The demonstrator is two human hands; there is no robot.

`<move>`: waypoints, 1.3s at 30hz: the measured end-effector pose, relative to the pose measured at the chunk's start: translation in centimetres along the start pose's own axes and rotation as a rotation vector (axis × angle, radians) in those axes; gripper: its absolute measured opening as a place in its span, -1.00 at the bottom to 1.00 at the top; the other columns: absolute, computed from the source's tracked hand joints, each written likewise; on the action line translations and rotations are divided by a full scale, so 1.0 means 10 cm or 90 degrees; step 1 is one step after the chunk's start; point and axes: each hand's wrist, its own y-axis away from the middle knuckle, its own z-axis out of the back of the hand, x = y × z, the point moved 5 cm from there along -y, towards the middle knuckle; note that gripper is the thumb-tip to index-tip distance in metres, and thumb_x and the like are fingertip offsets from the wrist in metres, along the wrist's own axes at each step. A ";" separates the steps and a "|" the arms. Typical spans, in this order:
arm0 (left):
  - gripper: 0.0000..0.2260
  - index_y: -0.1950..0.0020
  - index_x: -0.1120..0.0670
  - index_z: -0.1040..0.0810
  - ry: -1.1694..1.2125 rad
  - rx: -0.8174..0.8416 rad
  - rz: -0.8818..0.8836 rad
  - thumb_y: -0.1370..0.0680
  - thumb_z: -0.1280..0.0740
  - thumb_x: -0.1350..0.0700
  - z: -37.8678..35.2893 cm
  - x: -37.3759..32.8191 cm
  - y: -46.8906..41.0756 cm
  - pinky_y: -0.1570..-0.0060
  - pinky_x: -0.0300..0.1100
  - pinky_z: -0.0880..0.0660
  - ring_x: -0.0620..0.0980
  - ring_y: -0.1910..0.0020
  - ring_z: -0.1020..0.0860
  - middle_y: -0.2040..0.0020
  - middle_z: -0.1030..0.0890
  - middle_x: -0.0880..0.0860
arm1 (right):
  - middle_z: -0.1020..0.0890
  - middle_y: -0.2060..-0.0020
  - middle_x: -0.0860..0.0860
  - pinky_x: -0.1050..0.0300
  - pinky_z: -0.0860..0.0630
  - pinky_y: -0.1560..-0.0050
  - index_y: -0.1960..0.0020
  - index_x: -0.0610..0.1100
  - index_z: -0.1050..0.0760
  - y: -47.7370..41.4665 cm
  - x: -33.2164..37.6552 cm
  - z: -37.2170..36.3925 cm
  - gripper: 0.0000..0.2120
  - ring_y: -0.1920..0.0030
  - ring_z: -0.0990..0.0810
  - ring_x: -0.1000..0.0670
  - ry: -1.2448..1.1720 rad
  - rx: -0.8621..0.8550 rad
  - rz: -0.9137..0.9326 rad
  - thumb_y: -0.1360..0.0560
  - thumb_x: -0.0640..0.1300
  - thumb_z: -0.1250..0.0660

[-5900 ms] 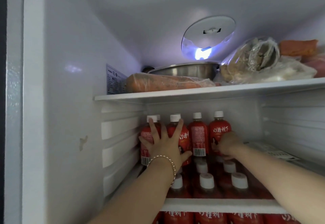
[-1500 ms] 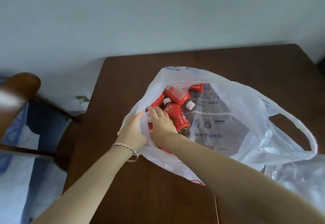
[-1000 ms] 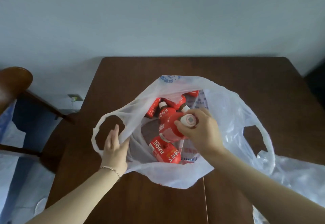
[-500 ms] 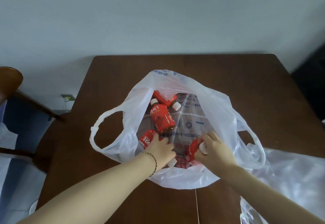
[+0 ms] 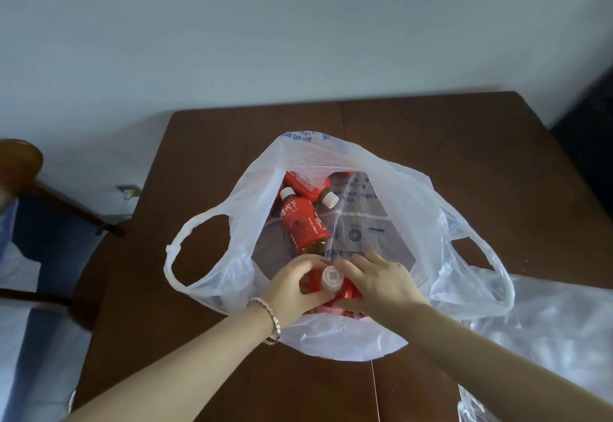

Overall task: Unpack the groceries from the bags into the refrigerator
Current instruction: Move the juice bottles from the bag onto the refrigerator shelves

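Observation:
A white plastic bag (image 5: 391, 186) lies open on a dark wooden table (image 5: 464, 143). Inside it are several red juice bottles with white caps; one bottle (image 5: 303, 226) lies loose near the bag's middle, and another (image 5: 308, 186) lies behind it. At the bag's near side both hands are wrapped around upright red bottles, one white cap (image 5: 332, 277) showing between them. My left hand (image 5: 295, 289), with a bracelet at the wrist, grips from the left. My right hand (image 5: 378, 282) grips from the right. How many bottles each hand holds is hidden by the fingers.
A second, clear plastic bag (image 5: 547, 328) lies crumpled on the table at the right. A wooden chair (image 5: 23, 169) stands at the left beside the table. A pale wall runs behind the table. The refrigerator is out of view.
Both hands have drawn together at the bag's near side and closed around upright bottles. Before that I was at the refrigerator shelf, then turned to the bag on the table.

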 end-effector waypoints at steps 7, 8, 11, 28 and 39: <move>-0.26 -0.33 -0.05 -0.20 0.099 0.094 0.166 -0.31 -0.50 0.34 0.11 0.16 0.00 -0.08 -0.23 -0.54 -0.03 -0.16 -0.52 -0.21 -0.40 0.00 | -0.56 0.28 0.04 0.23 -0.44 0.50 -0.18 0.08 -0.37 -0.12 0.19 -0.11 -0.50 0.38 -0.54 0.01 -0.005 0.069 0.209 -0.35 0.25 -0.41; -0.23 -0.37 -0.05 -0.17 0.104 0.106 0.180 -0.32 -0.50 0.34 0.12 0.17 -0.01 -0.02 -0.27 -0.55 -0.05 -0.14 -0.52 -0.22 -0.41 0.02 | -0.57 0.16 0.00 0.17 -0.49 0.43 -0.27 0.09 -0.28 -0.15 0.19 -0.11 -0.52 0.29 -0.56 -0.03 -0.001 0.120 0.230 -0.44 0.21 -0.33; -0.25 -0.42 -0.05 -0.12 0.107 0.143 0.210 -0.39 -0.43 0.35 0.14 0.19 -0.04 -0.02 -0.22 -0.56 -0.05 -0.12 -0.52 -0.23 -0.42 0.05 | -0.49 -0.10 -0.07 0.04 -0.54 0.15 -0.40 0.07 -0.11 -0.17 0.19 -0.13 -0.58 0.03 -0.53 -0.10 0.014 0.274 0.244 -0.60 0.09 -0.12; -0.11 -0.52 0.13 0.06 -0.143 -0.150 0.466 -0.41 -0.44 -0.04 0.53 0.05 -1.28 -0.34 0.13 -0.29 0.22 -0.36 -0.36 -0.39 -0.37 0.19 | -0.58 0.18 -0.03 0.13 -0.26 0.41 -0.09 -0.11 -0.34 -0.14 -0.10 -0.01 -0.76 0.26 -0.47 -0.06 -0.053 0.099 -0.101 -0.54 0.01 -0.07; -0.75 0.18 0.00 -0.34 -0.531 -0.003 0.196 -0.49 -0.35 -0.09 0.65 -0.19 -0.65 0.14 -0.16 -0.52 -0.02 0.18 -0.53 0.06 -0.52 0.02 | -0.59 0.01 -0.03 0.11 -0.47 0.09 -0.20 -0.09 -0.33 -0.10 -0.13 -0.08 -0.66 0.05 -0.52 -0.05 -0.110 0.190 -0.144 -0.57 0.12 -0.10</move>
